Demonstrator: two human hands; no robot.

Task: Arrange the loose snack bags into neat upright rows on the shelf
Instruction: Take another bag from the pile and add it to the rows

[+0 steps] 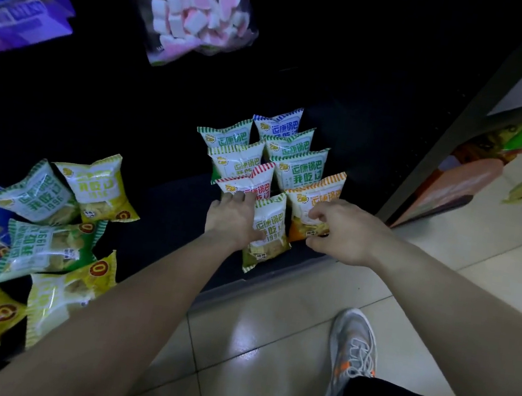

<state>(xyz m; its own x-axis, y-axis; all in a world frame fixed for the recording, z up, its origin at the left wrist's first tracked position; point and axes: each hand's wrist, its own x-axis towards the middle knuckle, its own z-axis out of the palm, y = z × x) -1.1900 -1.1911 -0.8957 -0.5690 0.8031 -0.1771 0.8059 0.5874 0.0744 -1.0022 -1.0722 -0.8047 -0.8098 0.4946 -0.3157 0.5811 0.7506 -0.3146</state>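
**A:** So, where are the hands?

**B:** Both reach to the right end of the shelf (178, 206). The right hand (343, 231) has its fingers and thumb curled onto the orange bag (316, 202), pinching it near the shelf's front edge.

**A:** And the left hand (233, 219)?

**B:** Its fingers lie fairly straight on the red-striped bag (255, 183), and the thumb lies across the green bag (270, 229). That bag leans at the front edge, just beside the orange one. The light is dim, so I cannot tell whether the hand truly grips either bag.

**A:** The other snacks?

**B:** Two upright rows (279, 153) run back from those bags toward the shelf's rear. The loose bags (46, 235) lie overlapping in a heap at the left end. A marshmallow bag (196, 4) hangs above, and a shoe (354, 348) stands on the tiled floor (232, 345).
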